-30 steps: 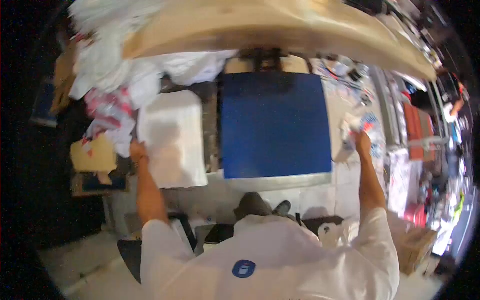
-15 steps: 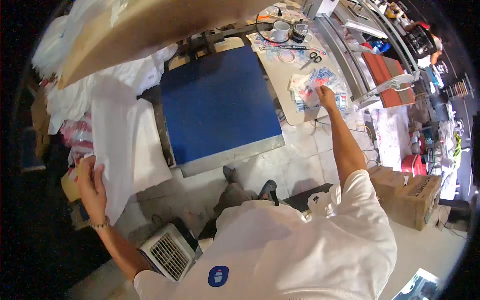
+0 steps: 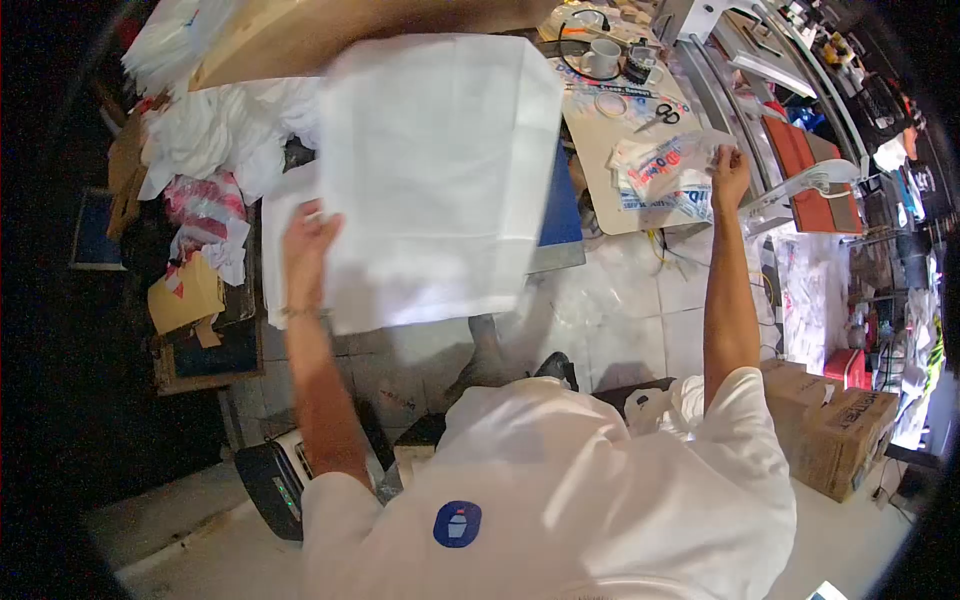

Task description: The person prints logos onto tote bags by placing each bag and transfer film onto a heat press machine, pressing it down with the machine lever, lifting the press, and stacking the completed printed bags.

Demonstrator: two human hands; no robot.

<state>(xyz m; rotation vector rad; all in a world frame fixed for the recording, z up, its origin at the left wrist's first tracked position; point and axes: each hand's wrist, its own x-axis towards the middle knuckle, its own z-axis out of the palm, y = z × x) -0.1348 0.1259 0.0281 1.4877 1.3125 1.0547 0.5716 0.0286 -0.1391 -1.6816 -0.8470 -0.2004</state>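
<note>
My left hand [image 3: 312, 245] is closed on the left edge of a white fabric sheet [image 3: 435, 180]. The sheet is spread flat over a blue flat pad [image 3: 562, 205], hiding most of it; whether it rests on the pad I cannot tell. At the right, my right hand [image 3: 730, 175] pinches the corner of a clear film with printed red and blue lettering [image 3: 675, 165]. Beneath that film, more printed films [image 3: 665, 208] lie on a beige board [image 3: 598, 180]. Another white sheet [image 3: 285, 200] shows at the left, partly behind my left wrist.
Scissors [image 3: 660, 118], a roll of tape [image 3: 610, 104] and a white mug [image 3: 601, 60] stand or lie on the beige board's far part. Crumpled white cloth [image 3: 215, 140] is heaped at the left. A metal frame [image 3: 715, 90] borders the board, and cardboard boxes [image 3: 835, 430] stand at the lower right.
My left hand has moved right, bringing the white sheet over the blue pad. My right hand has shifted right and up, lifting a printed film from the pile.
</note>
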